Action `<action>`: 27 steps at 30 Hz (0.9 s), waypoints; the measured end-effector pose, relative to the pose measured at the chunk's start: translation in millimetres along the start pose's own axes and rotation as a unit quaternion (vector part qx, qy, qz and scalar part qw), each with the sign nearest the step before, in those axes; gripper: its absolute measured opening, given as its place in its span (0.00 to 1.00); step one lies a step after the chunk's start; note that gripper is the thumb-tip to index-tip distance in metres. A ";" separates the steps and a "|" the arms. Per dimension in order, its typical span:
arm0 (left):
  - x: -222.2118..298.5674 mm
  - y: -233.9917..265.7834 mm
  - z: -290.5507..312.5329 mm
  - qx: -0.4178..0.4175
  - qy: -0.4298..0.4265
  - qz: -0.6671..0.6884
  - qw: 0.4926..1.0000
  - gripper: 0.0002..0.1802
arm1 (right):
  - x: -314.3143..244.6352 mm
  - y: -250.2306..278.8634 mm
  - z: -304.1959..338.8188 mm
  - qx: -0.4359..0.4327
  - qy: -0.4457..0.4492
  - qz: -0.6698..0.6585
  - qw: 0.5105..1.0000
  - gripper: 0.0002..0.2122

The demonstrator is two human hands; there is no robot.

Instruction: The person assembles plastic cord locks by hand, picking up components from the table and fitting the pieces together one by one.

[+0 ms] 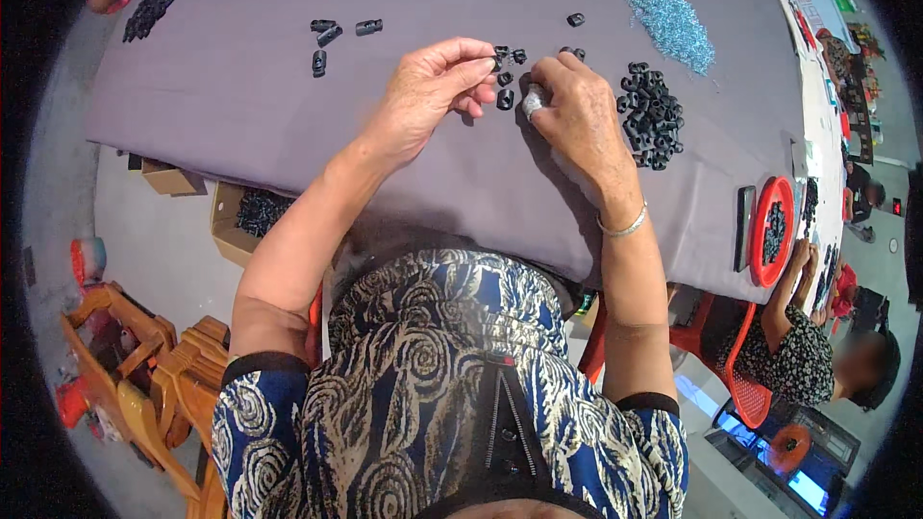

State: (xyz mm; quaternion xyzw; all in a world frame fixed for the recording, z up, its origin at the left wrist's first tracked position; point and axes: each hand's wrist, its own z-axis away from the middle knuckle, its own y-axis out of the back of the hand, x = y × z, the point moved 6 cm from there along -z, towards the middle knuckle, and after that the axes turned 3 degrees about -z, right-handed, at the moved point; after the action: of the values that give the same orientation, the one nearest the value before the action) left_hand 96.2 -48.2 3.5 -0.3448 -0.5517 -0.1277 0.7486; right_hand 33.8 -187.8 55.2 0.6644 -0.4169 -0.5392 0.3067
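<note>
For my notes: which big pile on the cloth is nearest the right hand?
The chunky black pile beside the right hand; the pale blue pile and far-left black pile lie farther off.

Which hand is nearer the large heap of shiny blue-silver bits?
Right. The right hand is to the lower left of the large heap; the left hand is farther left.

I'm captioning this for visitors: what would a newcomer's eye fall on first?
Probably the bright blue heap at the upper right of the grey cloth. Next, the left hand and right hand near the middle, close to small black parts. Then the red basket at the cloth's right edge.
</note>
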 end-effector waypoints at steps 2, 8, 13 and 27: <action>-0.4 0.8 0.3 0.003 0.000 -0.003 1.000 0.13 | 1.2 0.7 -0.4 0.017 -0.012 -0.033 0.999 0.08; -0.4 0.0 0.4 0.000 0.000 -0.007 1.000 0.12 | 9.4 4.5 -0.5 0.107 -0.083 -0.231 0.963 0.08; 1.8 -2.3 1.7 -0.001 -0.002 -0.016 1.000 0.12 | 7.7 -5.8 0.1 0.081 -0.073 -0.344 0.932 0.06; 2.7 -5.0 3.2 -0.013 -0.008 -0.042 0.999 0.13 | 4.7 -21.5 1.8 0.000 -0.185 -0.684 0.706 0.05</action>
State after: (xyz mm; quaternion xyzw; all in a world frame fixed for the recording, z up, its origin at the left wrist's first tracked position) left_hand 92.0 -49.1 8.3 -0.3319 -0.5702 -0.1635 0.7334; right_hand 37.2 -181.9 34.3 0.6546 0.1037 -0.7127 -0.2298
